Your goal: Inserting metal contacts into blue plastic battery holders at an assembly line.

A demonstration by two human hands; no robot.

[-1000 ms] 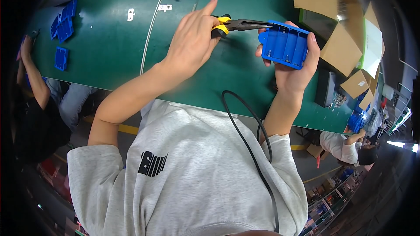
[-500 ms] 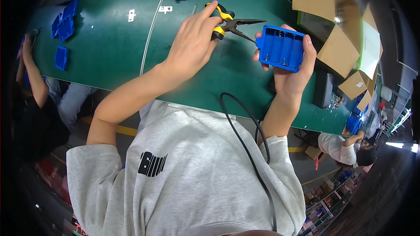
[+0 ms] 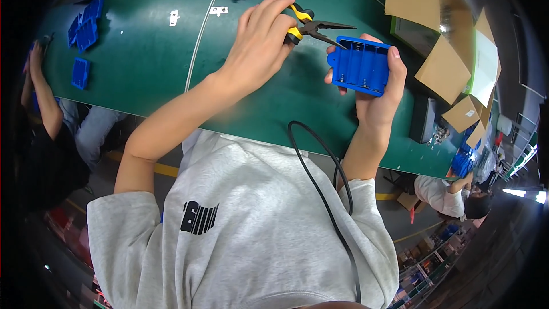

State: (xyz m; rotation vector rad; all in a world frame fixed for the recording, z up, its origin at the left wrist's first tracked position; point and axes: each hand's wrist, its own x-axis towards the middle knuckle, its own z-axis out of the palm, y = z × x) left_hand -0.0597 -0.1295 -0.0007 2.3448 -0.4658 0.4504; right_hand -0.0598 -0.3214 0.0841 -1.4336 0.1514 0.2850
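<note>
Above a green table (image 3: 274, 106), a left hand (image 3: 254, 51) loosely wraps the handles of wide-open pliers (image 3: 312, 27), one tip at the edge of a blue slotted case (image 3: 355, 66) gripped by the curled right hand (image 3: 380, 98). Springs (image 3: 365, 83) already sit inside; what remains is unclear.

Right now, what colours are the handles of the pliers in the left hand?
Yellow and black; the head view shows the pliers' handles best.

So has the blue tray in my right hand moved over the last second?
Yes, the blue tray has shifted left, slightly toward you, judged against the rightmost small white plate on the table.
</note>
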